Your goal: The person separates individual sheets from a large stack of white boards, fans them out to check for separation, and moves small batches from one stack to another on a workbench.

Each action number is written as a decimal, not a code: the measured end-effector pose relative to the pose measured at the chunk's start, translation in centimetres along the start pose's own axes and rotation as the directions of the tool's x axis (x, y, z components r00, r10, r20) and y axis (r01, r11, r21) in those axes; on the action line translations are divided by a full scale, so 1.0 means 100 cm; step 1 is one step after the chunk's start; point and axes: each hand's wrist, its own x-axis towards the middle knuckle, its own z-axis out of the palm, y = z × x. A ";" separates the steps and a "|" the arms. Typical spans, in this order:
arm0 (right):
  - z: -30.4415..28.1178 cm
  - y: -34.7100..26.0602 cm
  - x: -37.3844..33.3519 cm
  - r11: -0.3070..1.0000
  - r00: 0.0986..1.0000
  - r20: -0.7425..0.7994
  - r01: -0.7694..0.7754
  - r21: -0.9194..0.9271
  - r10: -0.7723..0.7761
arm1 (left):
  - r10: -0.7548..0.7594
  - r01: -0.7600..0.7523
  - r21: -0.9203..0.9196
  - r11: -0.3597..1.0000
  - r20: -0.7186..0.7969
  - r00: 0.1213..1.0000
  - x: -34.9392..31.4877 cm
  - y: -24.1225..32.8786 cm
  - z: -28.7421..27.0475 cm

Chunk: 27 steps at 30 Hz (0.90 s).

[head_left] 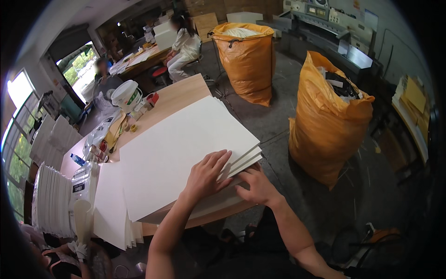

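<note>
A stack of large white sheets [181,139] lies on the wooden table in front of me, its right edges fanned into several layers. My left hand [208,174] rests on top near the front right corner, fingers stretched out and flat on the upper sheet. At that same corner, my right hand [258,186] has its bent fingers at the layered edges, closed around them; the fingertips are partly hidden. More white sheets [109,200] lie to the left, partly under the stack and overhanging the table's front edge.
Beyond the stack, a white bucket [126,95] stands on the table [186,90]. A tall paper pile [51,200] is at left, near a person's gloved hand [80,250]. Two orange sacks [332,125] [246,65] stand on the floor at right. Two people sit farther back.
</note>
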 end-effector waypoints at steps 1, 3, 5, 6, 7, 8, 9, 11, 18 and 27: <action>-0.001 -0.001 0.000 0.999 0.998 -0.043 0.037 -0.002 -0.037 | -0.004 0.004 0.005 1.000 0.013 1.000 -0.001 -0.001 0.001; -0.006 0.011 -0.015 0.998 0.980 -0.192 -0.051 0.033 0.056 | 0.012 -0.012 0.018 1.000 0.009 1.000 -0.001 -0.004 0.001; -0.008 0.020 -0.020 0.994 0.857 -0.514 -0.092 -0.062 0.047 | 0.047 -0.046 0.027 0.999 -0.023 0.999 -0.001 -0.003 0.004; -0.012 0.021 -0.021 0.970 0.883 -0.436 -0.231 -0.076 0.176 | 0.046 -0.045 0.021 0.999 -0.043 0.998 -0.001 -0.002 0.004; -0.019 0.021 -0.021 0.926 0.882 -0.356 -0.364 -0.102 0.307 | 0.045 -0.044 0.016 0.999 -0.063 0.997 -0.001 -0.001 0.003; -0.027 0.021 -0.020 0.860 0.853 -0.282 -0.490 -0.141 0.439 | 0.049 -0.048 0.008 0.999 -0.081 0.995 0.000 0.001 0.002; -0.029 0.027 -0.018 0.891 0.910 -0.165 -0.409 -0.196 0.381 | 0.037 -0.039 -0.015 0.999 -0.079 0.996 0.000 0.003 0.001; -0.035 0.021 -0.004 0.924 0.924 -0.207 -0.355 -0.146 0.322 | 0.009 -0.013 -0.054 0.998 -0.073 0.997 -0.002 0.005 0.000; -0.018 0.007 0.028 0.464 0.829 0.023 -0.336 0.820 0.558 | 0.100 -0.107 -0.055 0.993 -0.106 0.989 0.000 -0.005 -0.001; -0.015 0.008 0.036 0.389 0.833 0.055 -0.314 0.866 0.551 | 0.013 -0.029 -0.171 0.985 -0.095 0.995 -0.001 -0.006 -0.007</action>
